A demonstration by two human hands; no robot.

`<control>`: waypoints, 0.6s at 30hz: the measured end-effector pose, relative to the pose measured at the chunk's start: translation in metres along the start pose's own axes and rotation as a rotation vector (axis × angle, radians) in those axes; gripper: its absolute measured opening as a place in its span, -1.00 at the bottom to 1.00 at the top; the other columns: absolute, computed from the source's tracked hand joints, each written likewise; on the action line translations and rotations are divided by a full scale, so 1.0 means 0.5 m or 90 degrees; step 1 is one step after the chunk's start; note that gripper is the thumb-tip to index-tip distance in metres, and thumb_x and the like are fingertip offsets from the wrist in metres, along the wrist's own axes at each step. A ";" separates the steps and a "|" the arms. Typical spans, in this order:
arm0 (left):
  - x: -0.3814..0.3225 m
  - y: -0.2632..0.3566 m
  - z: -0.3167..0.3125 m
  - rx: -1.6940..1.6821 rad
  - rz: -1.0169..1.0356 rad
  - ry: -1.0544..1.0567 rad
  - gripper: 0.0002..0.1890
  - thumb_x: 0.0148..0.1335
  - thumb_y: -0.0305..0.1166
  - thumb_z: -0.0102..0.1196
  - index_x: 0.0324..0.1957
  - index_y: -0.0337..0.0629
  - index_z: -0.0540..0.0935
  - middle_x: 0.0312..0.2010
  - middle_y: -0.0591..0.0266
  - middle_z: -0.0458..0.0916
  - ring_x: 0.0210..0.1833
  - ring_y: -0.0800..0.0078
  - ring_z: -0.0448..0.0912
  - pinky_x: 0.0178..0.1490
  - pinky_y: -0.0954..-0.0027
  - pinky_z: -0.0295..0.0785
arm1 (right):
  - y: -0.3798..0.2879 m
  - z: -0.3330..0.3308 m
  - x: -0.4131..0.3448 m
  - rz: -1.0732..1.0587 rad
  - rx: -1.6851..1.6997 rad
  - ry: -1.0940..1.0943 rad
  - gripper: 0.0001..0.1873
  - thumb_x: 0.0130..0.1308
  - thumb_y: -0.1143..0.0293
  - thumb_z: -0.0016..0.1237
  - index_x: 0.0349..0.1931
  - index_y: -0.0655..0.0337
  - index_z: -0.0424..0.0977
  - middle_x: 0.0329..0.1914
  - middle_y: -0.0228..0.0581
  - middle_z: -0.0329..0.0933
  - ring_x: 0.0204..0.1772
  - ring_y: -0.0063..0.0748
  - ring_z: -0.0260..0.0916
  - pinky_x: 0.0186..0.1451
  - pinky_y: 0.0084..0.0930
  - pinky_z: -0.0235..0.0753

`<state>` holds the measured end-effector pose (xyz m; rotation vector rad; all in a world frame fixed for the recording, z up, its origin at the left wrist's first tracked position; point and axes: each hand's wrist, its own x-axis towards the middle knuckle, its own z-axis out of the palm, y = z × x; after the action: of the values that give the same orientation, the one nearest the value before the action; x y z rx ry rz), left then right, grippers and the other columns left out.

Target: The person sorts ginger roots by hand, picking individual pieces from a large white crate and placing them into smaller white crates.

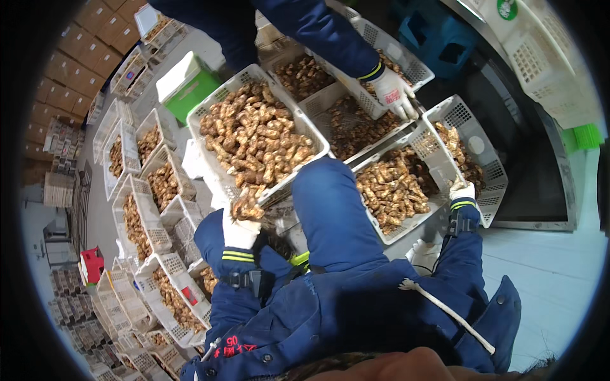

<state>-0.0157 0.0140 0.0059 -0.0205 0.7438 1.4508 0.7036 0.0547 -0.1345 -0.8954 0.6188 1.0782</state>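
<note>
My left hand [239, 230], in a white glove, holds a few brown mushrooms [247, 205] just off the near corner of a white plastic crate [315, 139] heaped with mushrooms. My right hand [462, 189], also gloved, grips the rim of a tilted white crate [491, 166] with mushrooms in its bottom. Left of that hand, another white crate [407, 232] holds a pile of mushrooms [393, 197]. Beyond it stands a crate with darker mushrooms [360, 128], beneath the gloved hand [394, 95] of another person.
Many mushroom crates [138, 178] cover the floor at left, near a green box [193, 93] with a white lid. Cardboard boxes [78, 62] are stacked at upper left. Blue stools [438, 40] and a dark metal-edged surface [529, 157] are at right, under more crates [548, 62].
</note>
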 end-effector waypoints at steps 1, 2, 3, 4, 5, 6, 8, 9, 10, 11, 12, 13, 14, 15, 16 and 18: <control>-0.005 -0.001 -0.005 0.006 0.021 0.007 -0.55 0.34 -0.10 -0.08 0.08 -0.26 0.49 0.00 0.09 0.57 -0.06 0.27 0.55 -0.06 0.30 0.49 | -0.012 -0.002 -0.008 0.108 0.050 0.001 -0.63 0.20 0.22 -0.14 -0.21 0.41 0.45 -0.26 0.06 0.56 -0.63 -0.51 0.36 -0.71 -0.82 0.35; -0.011 0.003 0.001 0.008 0.015 0.014 -0.50 0.35 -0.08 -0.12 0.12 -0.30 0.45 0.00 0.05 0.56 -0.04 0.24 0.54 -0.01 0.26 0.47 | 0.001 -0.006 -0.021 0.038 0.023 -0.009 -0.65 0.22 0.22 -0.14 -0.21 0.38 0.45 -0.26 0.04 0.57 -0.59 -0.50 0.38 -0.69 -0.80 0.37; -0.009 0.003 0.012 0.014 0.001 0.015 -0.46 0.37 -0.06 -0.16 0.16 -0.34 0.41 0.00 0.02 0.55 -0.02 0.21 0.53 0.04 0.22 0.46 | 0.003 -0.020 -0.031 -0.035 0.005 -0.017 -0.66 0.23 0.21 -0.13 -0.21 0.36 0.45 -0.26 0.02 0.57 -0.55 -0.49 0.40 -0.66 -0.78 0.40; -0.009 0.001 0.009 -0.003 0.001 0.020 -0.48 0.36 -0.07 -0.15 0.13 -0.32 0.44 0.01 0.04 0.56 0.00 0.23 0.53 0.05 0.22 0.47 | 0.001 -0.019 -0.038 -0.052 -0.016 -0.018 -0.68 0.25 0.21 -0.13 -0.22 0.32 0.44 -0.26 0.01 0.56 -0.51 -0.48 0.43 -0.64 -0.76 0.42; -0.007 -0.003 0.007 -0.019 -0.001 0.023 -0.51 0.36 -0.08 -0.14 0.10 -0.30 0.47 0.01 0.06 0.56 0.02 0.25 0.53 0.06 0.21 0.47 | -0.001 -0.019 -0.049 -0.065 -0.037 -0.018 -0.71 0.26 0.21 -0.13 -0.24 0.29 0.44 -0.26 0.00 0.56 -0.47 -0.47 0.47 -0.61 -0.74 0.44; -0.005 -0.002 0.001 -0.016 -0.005 0.046 -0.51 0.35 -0.08 -0.12 0.09 -0.29 0.48 0.00 0.08 0.57 0.01 0.26 0.53 0.05 0.20 0.47 | 0.002 -0.020 -0.071 -0.092 -0.055 -0.026 -0.73 0.27 0.22 -0.13 -0.26 0.27 0.43 -0.26 0.00 0.56 -0.43 -0.46 0.48 -0.62 -0.74 0.44; -0.002 0.006 -0.032 -0.023 -0.001 0.058 -0.53 0.32 -0.08 -0.07 0.06 -0.27 0.51 -0.02 0.12 0.58 0.02 0.28 0.53 0.05 0.19 0.47 | 0.005 -0.020 -0.120 -0.107 -0.094 -0.033 -0.77 0.29 0.22 -0.14 -0.28 0.20 0.41 -0.24 -0.06 0.56 -0.38 -0.44 0.51 -0.63 -0.75 0.44; -0.004 0.008 -0.026 -0.018 -0.005 0.052 -0.53 0.32 -0.08 -0.07 0.05 -0.27 0.52 -0.02 0.12 0.58 0.02 0.28 0.53 0.06 0.18 0.46 | 0.000 -0.019 -0.151 -0.104 -0.116 -0.031 -0.80 0.29 0.22 -0.14 -0.28 0.15 0.41 -0.23 -0.11 0.57 -0.36 -0.43 0.51 -0.63 -0.75 0.44; -0.009 0.008 -0.019 -0.014 -0.004 0.049 -0.53 0.32 -0.08 -0.07 0.05 -0.27 0.52 -0.02 0.11 0.58 0.02 0.28 0.53 0.07 0.18 0.46 | 0.013 -0.008 -0.187 -0.124 -0.102 -0.052 -0.82 0.28 0.24 -0.12 -0.31 0.15 0.40 -0.26 -0.11 0.56 -0.46 -0.48 0.45 -0.65 -0.77 0.45; -0.010 0.006 -0.015 -0.014 -0.007 0.046 -0.53 0.32 -0.07 -0.07 0.04 -0.27 0.52 -0.02 0.11 0.58 0.02 0.28 0.53 0.08 0.18 0.45 | 0.013 -0.001 -0.221 -0.148 -0.089 -0.072 -0.84 0.26 0.26 -0.09 -0.35 0.14 0.39 -0.29 -0.12 0.55 -0.56 -0.53 0.39 -0.67 -0.79 0.45; -0.003 0.004 -0.013 -0.014 0.009 0.053 -0.53 0.33 -0.08 -0.09 0.04 -0.28 0.52 -0.03 0.10 0.58 0.03 0.25 0.52 0.13 0.12 0.42 | 0.005 0.004 -0.252 -0.145 -0.116 -0.078 -0.86 0.27 0.25 -0.10 -0.35 0.09 0.40 -0.31 -0.13 0.54 -0.58 -0.56 0.38 -0.67 -0.79 0.45; -0.002 0.004 -0.018 -0.010 0.008 0.035 -0.53 0.34 -0.08 -0.11 0.06 -0.29 0.51 0.00 0.09 0.56 0.06 0.22 0.51 0.16 0.11 0.40 | -0.010 0.002 -0.258 -0.142 -0.163 -0.100 -0.86 0.28 0.25 -0.09 -0.35 0.08 0.40 -0.34 -0.12 0.53 -0.61 -0.57 0.36 -0.68 -0.80 0.42; -0.002 0.004 -0.025 -0.007 0.008 0.018 -0.52 0.35 -0.09 -0.14 0.07 -0.30 0.50 0.03 0.07 0.55 0.08 0.20 0.50 0.19 0.09 0.38 | -0.011 0.011 -0.268 -0.136 -0.167 -0.078 -0.86 0.28 0.24 -0.09 -0.34 0.09 0.40 -0.37 -0.11 0.53 -0.63 -0.57 0.35 -0.69 -0.79 0.40; -0.002 0.003 -0.024 -0.007 0.007 -0.003 -0.51 0.36 -0.09 -0.16 0.08 -0.31 0.49 0.05 0.05 0.54 0.11 0.18 0.49 0.22 0.07 0.36 | -0.019 0.023 -0.279 -0.134 -0.171 -0.060 -0.85 0.28 0.24 -0.08 -0.32 0.09 0.40 -0.39 -0.10 0.52 -0.65 -0.58 0.33 -0.70 -0.78 0.39; -0.005 0.003 -0.023 0.007 0.014 -0.007 -0.50 0.36 -0.09 -0.17 0.10 -0.32 0.49 0.07 0.05 0.53 0.12 0.17 0.48 0.22 0.08 0.36 | -0.019 0.034 -0.288 -0.151 -0.192 -0.073 -0.84 0.28 0.23 -0.07 -0.28 0.10 0.40 -0.42 -0.07 0.51 -0.66 -0.59 0.30 -0.70 -0.76 0.38; -0.013 0.005 -0.017 0.035 0.027 -0.011 -0.49 0.37 -0.09 -0.18 0.12 -0.32 0.47 0.10 0.03 0.51 0.14 0.17 0.47 0.22 0.10 0.36 | -0.001 0.056 -0.288 -0.209 -0.210 -0.084 -0.82 0.29 0.22 -0.07 -0.27 0.11 0.40 -0.42 -0.08 0.51 -0.67 -0.59 0.29 -0.69 -0.76 0.38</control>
<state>-0.0210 0.0049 0.0035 0.0510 0.7740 1.4683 0.6516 0.0099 -0.0047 -1.1548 0.1748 0.9434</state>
